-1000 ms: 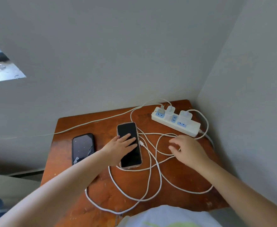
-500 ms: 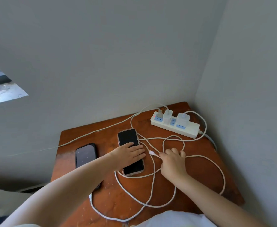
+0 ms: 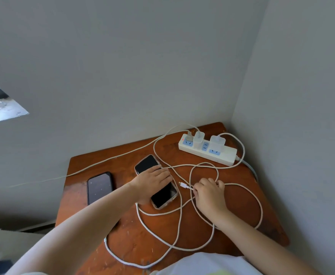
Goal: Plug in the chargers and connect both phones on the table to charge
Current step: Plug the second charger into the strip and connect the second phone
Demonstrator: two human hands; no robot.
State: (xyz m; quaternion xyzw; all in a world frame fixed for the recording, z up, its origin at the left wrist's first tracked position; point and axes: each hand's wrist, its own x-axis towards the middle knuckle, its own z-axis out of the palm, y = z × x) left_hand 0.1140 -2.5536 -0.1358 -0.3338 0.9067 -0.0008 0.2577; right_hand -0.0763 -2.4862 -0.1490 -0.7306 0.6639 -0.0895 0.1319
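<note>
Two black-screened phones lie on a small wooden table [image 3: 242,187]. My left hand [image 3: 152,180] presses flat on the middle phone [image 3: 163,197], which sits in a clear case and lies slanted. The other phone [image 3: 99,186] rests to its left, untouched. My right hand [image 3: 209,192] pinches a white charging cable just behind its connector [image 3: 183,185], whose tip points toward the middle phone, a short gap away. A white power strip [image 3: 225,155] at the back right carries two white charger bricks [image 3: 198,138] [image 3: 217,142]. White cables loop loosely over the table.
Grey walls close in behind and on the right of the table. The strip's own lead [image 3: 111,158] runs off to the left across the back of the table. A second loose cable end [image 3: 105,239] lies near the front left edge. White clothing [image 3: 206,264] shows at the bottom.
My right hand has taken hold of the cable near its connector and drawn it left toward the middle phone. That phone has turned to a slant under my left hand.
</note>
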